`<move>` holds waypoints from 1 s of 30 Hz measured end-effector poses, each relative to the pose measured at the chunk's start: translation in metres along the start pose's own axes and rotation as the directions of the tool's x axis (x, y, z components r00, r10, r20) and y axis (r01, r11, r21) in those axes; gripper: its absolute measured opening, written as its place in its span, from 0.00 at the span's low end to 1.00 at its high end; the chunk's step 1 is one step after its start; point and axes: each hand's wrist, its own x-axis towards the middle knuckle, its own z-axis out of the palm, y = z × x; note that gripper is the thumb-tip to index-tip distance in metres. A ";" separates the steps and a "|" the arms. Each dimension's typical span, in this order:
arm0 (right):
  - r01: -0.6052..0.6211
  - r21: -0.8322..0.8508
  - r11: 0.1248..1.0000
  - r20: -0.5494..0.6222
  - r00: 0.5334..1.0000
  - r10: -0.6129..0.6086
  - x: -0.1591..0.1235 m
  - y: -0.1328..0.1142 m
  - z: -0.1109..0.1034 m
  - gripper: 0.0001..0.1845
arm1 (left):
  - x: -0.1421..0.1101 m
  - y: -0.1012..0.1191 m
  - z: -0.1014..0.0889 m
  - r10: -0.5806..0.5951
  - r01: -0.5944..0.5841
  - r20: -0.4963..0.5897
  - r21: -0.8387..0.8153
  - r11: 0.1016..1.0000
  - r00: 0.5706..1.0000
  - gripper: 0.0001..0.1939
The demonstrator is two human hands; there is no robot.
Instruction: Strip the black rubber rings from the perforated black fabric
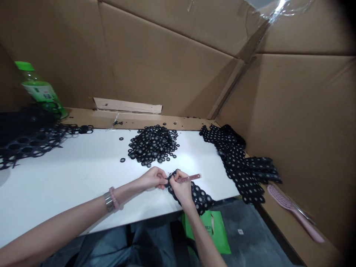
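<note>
My left hand (152, 178) pinches the edge of a strip of black ring-patterned lace (198, 196) that lies on the white table (69, 178). My right hand (182, 187) sits right next to it, gripping a slim pink tool (190, 178) whose tip points into the lace. Just beyond my hands lies a heap of small loose black rings (152, 144), with a few strays around it. The tool's tip is hidden by my fingers.
More black lace lies at the table's left end (27, 146) and in a folded heap at the right (239, 163). A pink hairbrush (289, 209) rests on a cardboard ledge at the right. A green-capped bottle (40, 87) stands back left, and cardboard walls surround the table.
</note>
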 end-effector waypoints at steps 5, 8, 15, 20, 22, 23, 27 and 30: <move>-0.020 0.084 0.996 -0.010 1.000 0.021 -0.002 0.002 0.002 0.13 | -0.003 0.002 0.001 0.026 -0.026 0.012 -0.003 1.000 1.000 0.12; -0.086 0.222 0.971 -0.120 0.986 0.115 0.003 0.003 -0.013 0.14 | -0.007 0.001 0.003 0.076 -0.076 0.006 0.053 0.996 0.997 0.13; 0.178 -0.459 0.870 -0.029 0.976 -0.215 0.054 0.020 -0.084 0.10 | -0.021 0.009 0.014 0.177 -0.177 0.000 -0.050 0.983 0.984 0.14; 0.311 -0.521 0.795 0.200 0.950 -0.240 0.083 0.039 -0.095 0.07 | -0.054 0.039 0.025 0.261 -0.273 -0.088 -0.169 0.947 0.961 0.16; 0.323 -0.526 0.786 0.219 0.945 -0.242 0.088 0.043 -0.093 0.09 | -0.070 0.053 0.023 0.293 -0.320 -0.169 -0.166 0.933 0.941 0.15; 0.324 -0.528 0.785 0.216 0.945 -0.245 0.089 0.043 -0.092 0.09 | -0.076 0.059 0.020 0.305 -0.338 -0.201 -0.154 0.929 0.931 0.14; 0.279 -0.450 0.848 0.082 0.959 -0.272 0.086 0.018 -0.084 0.11 | -0.091 0.079 0.006 0.335 -0.368 -0.285 -0.070 0.927 0.898 0.13; 0.066 0.195 0.978 0.034 0.997 -0.075 0.066 -0.025 -0.062 0.23 | -0.092 0.089 -0.002 0.375 -0.396 -0.320 0.000 0.918 0.870 0.13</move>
